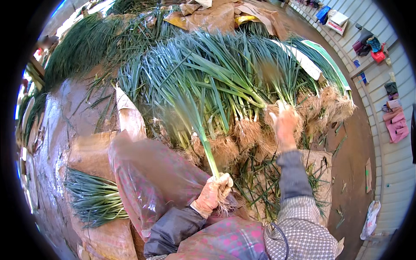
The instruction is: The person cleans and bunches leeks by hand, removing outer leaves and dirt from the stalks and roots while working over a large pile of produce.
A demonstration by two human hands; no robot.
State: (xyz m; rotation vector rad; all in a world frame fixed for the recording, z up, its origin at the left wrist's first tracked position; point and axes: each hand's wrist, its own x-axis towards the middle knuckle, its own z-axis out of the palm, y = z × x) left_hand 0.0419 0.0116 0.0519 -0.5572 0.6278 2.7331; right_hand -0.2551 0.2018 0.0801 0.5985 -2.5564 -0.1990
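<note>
My left hand (212,193), in a soiled pale glove, is closed around the root end of a long green onion (208,149), above my lap. Its stalk slants up and away, and its leaves blend into the pile. My right hand (285,125) reaches over the near side of the pile of green onions (234,69), at the hairy tan roots (248,132). Its thumb stands apart from the fingers, and the fingertips touch the stem bases and roots. A thick green onion (249,97) lies across the pile with its base just left of that hand.
A smaller bunch of green onions (97,197) lies on brown sacking (93,149) to my left. Patterned plastic-like covering (151,173) drapes my legs. More onions (78,47) are heaped at the far left. A pale corrugated wall (390,143) with hanging cloths and bags stands at right.
</note>
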